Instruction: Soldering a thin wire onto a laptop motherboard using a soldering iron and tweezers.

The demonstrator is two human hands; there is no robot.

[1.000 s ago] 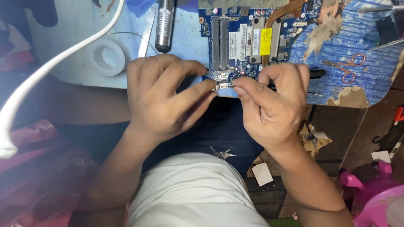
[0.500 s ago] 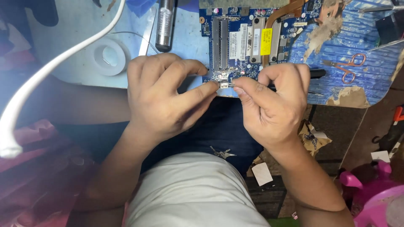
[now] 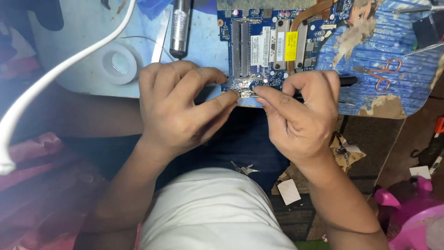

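A blue laptop circuit board (image 3: 266, 44) lies on the worn blue worktop (image 3: 208, 46), its near edge over the bench edge. My left hand (image 3: 178, 109) and my right hand (image 3: 300, 113) meet at that near edge. Thumb and forefinger tips of both pinch a small silver metal part (image 3: 247, 92) sitting on the board. A black pen-like tool (image 3: 347, 81) sticks out from under my right hand; I cannot tell whether that hand grips it.
A silver cylindrical tool (image 3: 179, 28) and a roll of clear tape (image 3: 118, 62) lie at the back left. A white cable (image 3: 55, 78) crosses the left. Small orange-handled scissors (image 3: 381, 74) rest on the right. A pink plastic container (image 3: 416, 217) sits low right.
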